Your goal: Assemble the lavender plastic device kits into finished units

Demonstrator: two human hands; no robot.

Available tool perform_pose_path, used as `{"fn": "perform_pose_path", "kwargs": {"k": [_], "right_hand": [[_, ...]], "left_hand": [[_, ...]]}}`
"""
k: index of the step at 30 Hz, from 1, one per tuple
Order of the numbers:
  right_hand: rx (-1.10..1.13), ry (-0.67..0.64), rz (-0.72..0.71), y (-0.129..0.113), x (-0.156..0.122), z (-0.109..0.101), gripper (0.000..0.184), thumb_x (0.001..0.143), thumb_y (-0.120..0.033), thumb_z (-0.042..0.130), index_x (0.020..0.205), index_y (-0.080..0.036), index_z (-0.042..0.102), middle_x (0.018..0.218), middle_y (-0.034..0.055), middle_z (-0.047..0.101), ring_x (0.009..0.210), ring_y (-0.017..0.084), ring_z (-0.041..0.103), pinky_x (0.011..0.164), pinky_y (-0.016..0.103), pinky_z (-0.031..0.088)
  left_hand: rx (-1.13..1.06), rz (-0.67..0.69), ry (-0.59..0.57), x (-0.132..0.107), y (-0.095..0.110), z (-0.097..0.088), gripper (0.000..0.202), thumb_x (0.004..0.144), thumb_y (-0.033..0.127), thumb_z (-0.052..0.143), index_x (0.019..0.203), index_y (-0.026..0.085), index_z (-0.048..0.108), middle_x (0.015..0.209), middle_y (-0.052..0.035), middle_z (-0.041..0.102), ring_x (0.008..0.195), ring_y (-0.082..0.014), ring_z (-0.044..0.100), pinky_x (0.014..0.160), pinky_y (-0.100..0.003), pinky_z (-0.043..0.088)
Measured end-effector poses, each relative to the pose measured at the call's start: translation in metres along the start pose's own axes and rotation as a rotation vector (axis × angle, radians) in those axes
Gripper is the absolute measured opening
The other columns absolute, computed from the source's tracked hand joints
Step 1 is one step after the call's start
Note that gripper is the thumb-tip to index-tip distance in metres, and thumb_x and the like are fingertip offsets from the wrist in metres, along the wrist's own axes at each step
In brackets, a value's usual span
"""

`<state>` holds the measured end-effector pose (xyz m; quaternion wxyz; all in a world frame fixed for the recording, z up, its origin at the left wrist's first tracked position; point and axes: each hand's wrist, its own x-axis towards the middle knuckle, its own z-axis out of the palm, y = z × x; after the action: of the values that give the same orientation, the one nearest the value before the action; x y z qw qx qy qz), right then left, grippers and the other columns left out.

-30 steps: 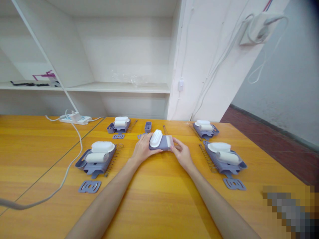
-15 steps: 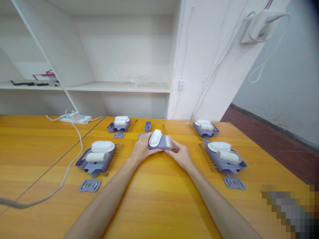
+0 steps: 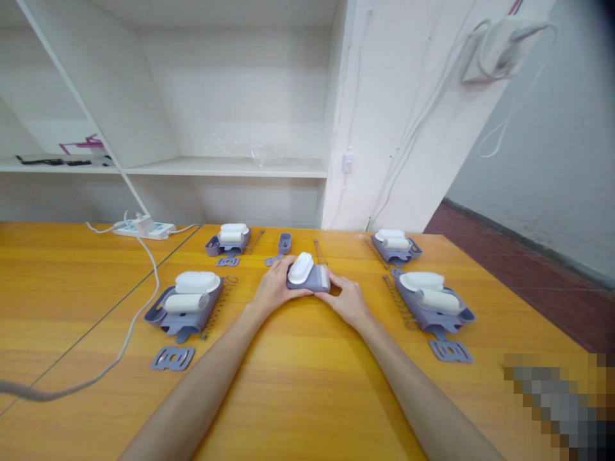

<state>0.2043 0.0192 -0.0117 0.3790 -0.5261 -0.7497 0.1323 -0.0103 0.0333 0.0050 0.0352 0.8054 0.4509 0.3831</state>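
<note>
Both hands meet at the middle of the wooden table [image 3: 298,378] around a grey-purple plastic holder [image 3: 314,279] with a white ribbed oval piece [image 3: 300,267] on top. My left hand [image 3: 275,288] wraps its fingers round the holder's left side. From the right, my right hand [image 3: 348,299] grips the holder's other end, fingers curled against it. The holder rests low, at or just above the tabletop.
Similar grey trays with white parts lie at the left [image 3: 185,301], far left [image 3: 229,239], far right [image 3: 396,246] and right [image 3: 432,298]. Flat grey plates [image 3: 173,358] [image 3: 450,350] and coil springs [image 3: 218,308] lie beside them. A power strip [image 3: 144,228] with a white cable lies at the left. Shelves stand behind.
The holder has been turned slightly and lowered toward the table; my right hand has slid closer under its right end. The view has barely shifted.
</note>
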Motion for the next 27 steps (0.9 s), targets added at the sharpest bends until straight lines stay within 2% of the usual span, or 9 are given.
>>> {"fn": "perform_pose_path", "kwargs": {"k": [3,8,12,16,20,27], "right_hand": [[0.006,0.058,0.03,-0.003,0.0,0.001,0.05,0.075,-0.05,0.059,0.116,-0.02,0.06,0.102,0.0085,0.067,0.091,0.026,0.062,0.082,0.039,0.048],[0.044,0.06,0.028,-0.006,0.001,0.0,0.039,0.086,-0.047,0.044,0.111,-0.022,0.061,0.099,0.0064,0.068,0.088,0.022,0.063,0.082,0.036,0.048],[-0.018,0.131,-0.059,-0.011,0.001,-0.001,0.043,0.083,-0.045,0.051,0.118,-0.02,0.056,0.111,0.0086,0.062,0.101,0.024,0.057,0.09,0.039,0.044],[-0.103,0.138,-0.196,-0.015,-0.002,0.0,0.043,0.081,-0.04,0.055,0.119,-0.02,0.055,0.12,0.0109,0.055,0.111,0.025,0.049,0.096,0.041,0.04],[-0.149,0.118,-0.21,-0.014,-0.003,0.002,0.04,0.081,-0.038,0.056,0.116,-0.02,0.057,0.121,0.0115,0.053,0.111,0.025,0.048,0.095,0.042,0.04],[-0.143,0.113,-0.186,-0.011,-0.001,0.004,0.043,0.077,-0.042,0.061,0.115,-0.022,0.058,0.124,0.0111,0.051,0.114,0.026,0.047,0.096,0.043,0.039]], "left_hand": [[-0.006,-0.014,-0.035,0.001,0.001,0.001,0.078,0.062,0.06,0.065,0.124,0.022,0.036,0.124,-0.0093,0.05,0.115,-0.026,0.047,0.097,-0.04,0.039],[0.052,-0.013,-0.057,0.003,0.004,0.0,0.075,0.063,0.063,0.062,0.121,0.021,0.04,0.119,-0.0107,0.053,0.111,-0.028,0.048,0.093,-0.043,0.039],[0.095,0.007,-0.034,0.004,0.008,-0.002,0.061,0.073,0.056,0.057,0.119,0.019,0.043,0.115,-0.0108,0.055,0.108,-0.0273,0.049,0.093,-0.043,0.037],[0.091,0.038,-0.013,0.003,0.009,-0.005,0.043,0.081,0.037,0.051,0.12,0.018,0.044,0.113,-0.0103,0.056,0.106,-0.025,0.049,0.094,-0.041,0.036],[0.065,0.05,0.017,0.002,0.007,-0.005,0.039,0.077,0.021,0.049,0.116,0.02,0.047,0.111,-0.0075,0.057,0.106,-0.0237,0.049,0.095,-0.04,0.035],[0.025,-0.028,0.129,0.002,0.0,0.0,0.039,0.07,0.013,0.046,0.109,0.02,0.049,0.108,-0.0068,0.057,0.102,-0.0234,0.05,0.092,-0.04,0.039]]}}
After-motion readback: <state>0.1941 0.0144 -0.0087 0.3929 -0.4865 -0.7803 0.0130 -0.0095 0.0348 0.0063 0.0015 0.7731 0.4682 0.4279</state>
